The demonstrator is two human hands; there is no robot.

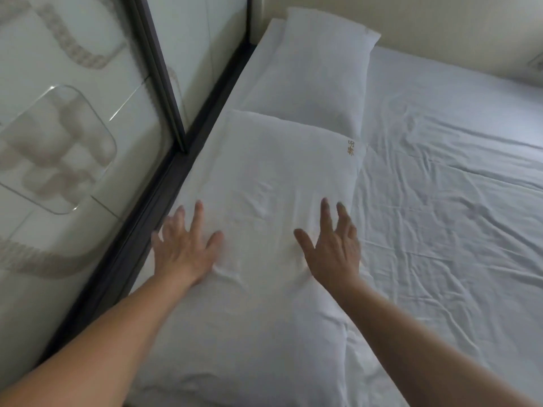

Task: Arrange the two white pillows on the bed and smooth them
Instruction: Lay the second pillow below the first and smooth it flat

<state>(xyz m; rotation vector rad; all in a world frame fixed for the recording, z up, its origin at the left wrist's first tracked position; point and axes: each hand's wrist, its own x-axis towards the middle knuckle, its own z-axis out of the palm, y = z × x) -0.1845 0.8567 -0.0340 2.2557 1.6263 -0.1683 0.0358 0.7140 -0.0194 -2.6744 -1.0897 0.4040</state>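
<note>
On the near pillow point(264, 218), lying end to end with the far pillow point(311, 74) along the bed's left edge, left hand point(183, 245) and right hand point(330, 245) press flat, fingers spread, gripping nothing. Uneven pressure could bunch the cover into fresh creases or nudge it crooked toward the dark frame point(164, 195).

Single head-worn view, looked forward and down along the bed point(440, 186) from close above, wardrobe doors point(73, 127) at left.

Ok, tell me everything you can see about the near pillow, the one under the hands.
The near pillow is white, soft-looking cloth, lightly creased, lying flat along the bed's edge beside the dark frame. Small gold embroidery marks its far right corner. The left hand and right hand press on it, fingers spread. Its far end meets the far pillow.
</note>
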